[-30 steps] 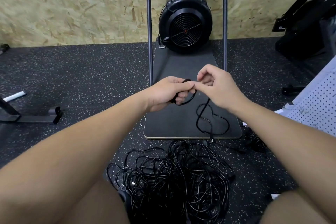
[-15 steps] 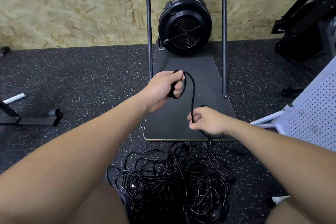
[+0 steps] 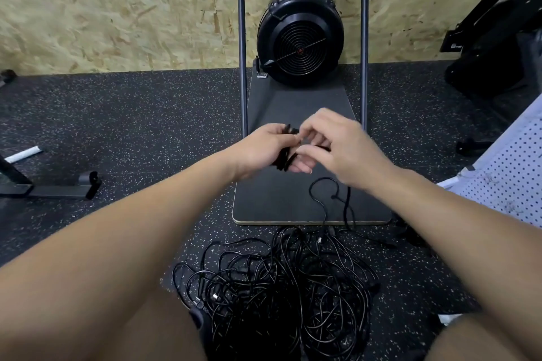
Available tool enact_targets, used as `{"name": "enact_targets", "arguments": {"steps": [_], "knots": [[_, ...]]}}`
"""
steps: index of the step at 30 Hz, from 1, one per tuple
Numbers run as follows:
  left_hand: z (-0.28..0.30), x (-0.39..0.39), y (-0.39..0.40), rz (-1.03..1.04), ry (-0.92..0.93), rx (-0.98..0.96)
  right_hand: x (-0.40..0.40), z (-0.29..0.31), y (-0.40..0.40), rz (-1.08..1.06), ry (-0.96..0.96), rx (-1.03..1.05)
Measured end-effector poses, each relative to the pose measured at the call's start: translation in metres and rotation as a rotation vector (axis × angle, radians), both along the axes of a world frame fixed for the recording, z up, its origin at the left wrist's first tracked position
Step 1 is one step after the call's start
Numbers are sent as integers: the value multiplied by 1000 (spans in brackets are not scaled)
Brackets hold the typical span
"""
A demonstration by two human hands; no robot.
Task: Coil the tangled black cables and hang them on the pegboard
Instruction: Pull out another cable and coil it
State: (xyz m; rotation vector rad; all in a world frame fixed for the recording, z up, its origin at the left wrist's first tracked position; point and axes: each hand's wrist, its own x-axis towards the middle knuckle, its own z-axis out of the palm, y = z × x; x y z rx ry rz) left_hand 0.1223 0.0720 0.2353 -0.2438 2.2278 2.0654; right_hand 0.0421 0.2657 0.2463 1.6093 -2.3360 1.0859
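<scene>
My left hand (image 3: 265,148) grips a small coil of black cable (image 3: 283,160) above the dark platform. My right hand (image 3: 337,141) is right beside it, fingers curled and pinching the same cable at the coil. From the hands a loose length of that cable (image 3: 322,199) trails down over the platform to the floor. A big tangle of black cables (image 3: 278,284) lies on the speckled floor between my knees. The white pegboard (image 3: 507,167) leans at the right edge.
A dark platform (image 3: 264,202) with two upright poles (image 3: 242,47) and a round black fan housing (image 3: 300,38) stands ahead against the chipboard wall. A black metal frame foot (image 3: 58,189) lies at left, black equipment (image 3: 495,38) at far right.
My right hand, which had dropped low along the cable, has come back up to the left hand, bringing another loop onto the coil. The trailing cable on the platform is shorter.
</scene>
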Motion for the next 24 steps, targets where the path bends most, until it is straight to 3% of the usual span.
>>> {"name": "enact_targets", "arguments": {"steps": [6, 12, 16, 18, 21, 24], "knots": [[2, -2, 11, -82, 11, 56, -18, -14, 11, -113, -266, 0], [4, -4, 2, 140, 36, 13, -34, -44, 24, -237, -463, 461], [7, -6, -4, 255, 28, 85, -33, -69, 29, -314, -601, 855], [8, -7, -5, 282, 52, 88, -25, -79, 29, -261, -651, 877], [8, -7, -6, 322, 76, 84, -17, -82, 21, -221, -627, 798], [5, -8, -11, 373, 84, 97, -14, -80, 13, -215, -399, 898]]}}
